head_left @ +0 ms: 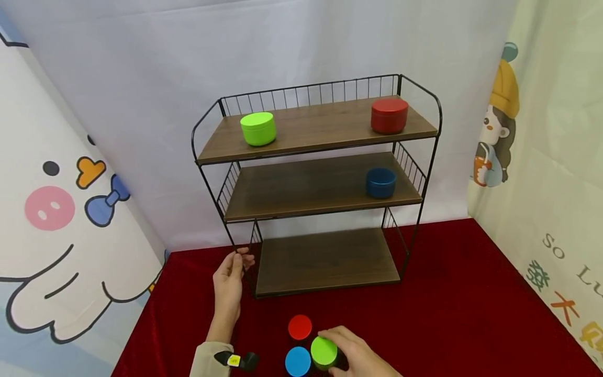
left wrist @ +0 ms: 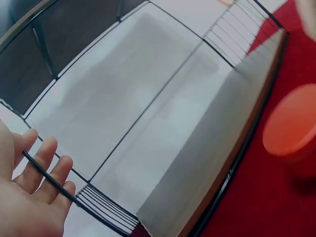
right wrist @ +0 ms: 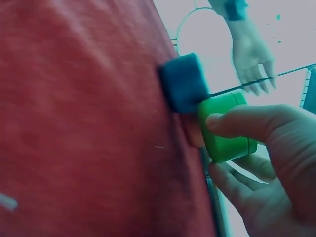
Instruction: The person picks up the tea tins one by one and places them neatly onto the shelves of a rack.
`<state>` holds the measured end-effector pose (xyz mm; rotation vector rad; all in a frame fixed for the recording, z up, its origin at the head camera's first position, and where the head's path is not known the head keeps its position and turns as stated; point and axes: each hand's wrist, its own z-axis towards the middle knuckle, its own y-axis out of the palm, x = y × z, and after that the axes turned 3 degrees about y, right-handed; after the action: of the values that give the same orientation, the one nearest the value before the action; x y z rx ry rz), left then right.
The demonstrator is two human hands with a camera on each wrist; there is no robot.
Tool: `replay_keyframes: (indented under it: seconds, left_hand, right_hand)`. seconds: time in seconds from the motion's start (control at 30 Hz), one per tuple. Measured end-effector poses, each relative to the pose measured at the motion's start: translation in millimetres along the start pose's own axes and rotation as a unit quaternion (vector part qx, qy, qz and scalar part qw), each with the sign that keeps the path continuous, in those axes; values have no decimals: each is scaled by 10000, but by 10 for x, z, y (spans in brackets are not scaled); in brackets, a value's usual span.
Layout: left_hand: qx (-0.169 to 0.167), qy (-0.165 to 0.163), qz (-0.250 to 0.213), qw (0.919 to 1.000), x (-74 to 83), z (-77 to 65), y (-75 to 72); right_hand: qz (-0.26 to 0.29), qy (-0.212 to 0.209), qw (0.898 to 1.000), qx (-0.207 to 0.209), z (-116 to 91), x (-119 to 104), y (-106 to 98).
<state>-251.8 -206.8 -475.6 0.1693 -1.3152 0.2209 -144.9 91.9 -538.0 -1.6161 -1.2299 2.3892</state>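
our right hand [head_left: 350,352] curls around a small green tin [head_left: 324,352] near the front edge of the red surface [head_left: 471,314], thumb on one side and fingers on the other, as the right wrist view shows plainly. the green tin sits at the front of the red cloth, just beside a blue tin [head_left: 298,361] on its left and a red tin [head_left: 300,326] a little farther back; the three stand close together in a cluster in front of the rack.

our left hand [head_left: 229,283] is up at the front left leg of the black wire shelf rack [head_left: 424,173]. in the left wrist view its fingers [left wrist: 47,170] lie nearly straight and slightly spread, with a thin black wire of the rack running across them; the hand touches the wire with relaxed fingers and does not clamp it. a beige sleeve cuff [head_left: 207,360] and a dark strap with a yellow tag [head_left: 234,360] show at that wrist.

the rack has three wooden boards. on the top board stands a larger green canister [head_left: 258,128] toward the left and a red canister [head_left: 389,115] toward the right, well apart. on the middle board a blue canister [head_left: 381,183] sits at the right end. the bottom board rests on the red cloth.

behind the rack hangs a white sheet, and printed cartoon panels stand at the left and right.
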Motion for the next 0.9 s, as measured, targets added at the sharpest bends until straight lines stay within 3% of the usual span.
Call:
replay_keyframes:
  seconds: [0.1, 0.23, 0.53, 0.67, 0.9]
  left_hand:
    - [-156, -14, 175, 9997, 12, -5, -27]
    - [-441, -142, 367, 9983, 53, 13, -88]
    - [-1204, -783, -13, 9896, 115, 113, -196]
    - [-1321, -889, 140, 9871, 123, 134, -218]
    - [-1283, -967, 263, 9867, 133, 143, -243]
  right_hand:
    - [6, 26, 9996, 297, 49, -127, -148]
    - [-359, -245, 9958, 809, 214, -335, -420]
    - [-942, -1385, 9725, 1616, 704, -782, -1072]
    - [-1061, -1488, 9655, 1853, 882, -953, -1285]
    - [-1102, -1411, 9627, 2027, 1152, -1195, -1501]
